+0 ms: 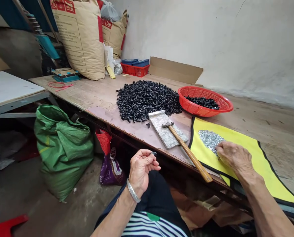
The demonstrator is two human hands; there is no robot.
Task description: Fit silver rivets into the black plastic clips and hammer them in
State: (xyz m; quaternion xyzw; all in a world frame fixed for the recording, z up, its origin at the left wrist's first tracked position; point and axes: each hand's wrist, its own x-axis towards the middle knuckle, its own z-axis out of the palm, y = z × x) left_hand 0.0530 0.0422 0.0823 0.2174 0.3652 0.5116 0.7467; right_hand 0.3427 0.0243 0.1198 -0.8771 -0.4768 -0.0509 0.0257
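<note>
Between thumb and forefinger, my left hand [143, 166] pinches a small black part [153, 153] over my lap, in front of the table edge. My right hand [233, 154] is at the pile of small silvery metal pieces [209, 139] on a yellow cloth [248, 148]; its fingers are bent closed, and their tips and anything in them are hidden. A hammer [186, 149] with a wooden handle lies between my hands, its head resting on a grey metal plate [164, 130]. Behind the plate is a large heap of small black parts [147, 98].
A red plastic basket [226, 105] holding black parts stands behind the yellow cloth. Big paper sacks [80, 39], a smaller red basket [137, 70] and a cardboard sheet [175, 70] are at the back. Below the table's left side are a green sack [63, 151] and a purple bag [111, 168].
</note>
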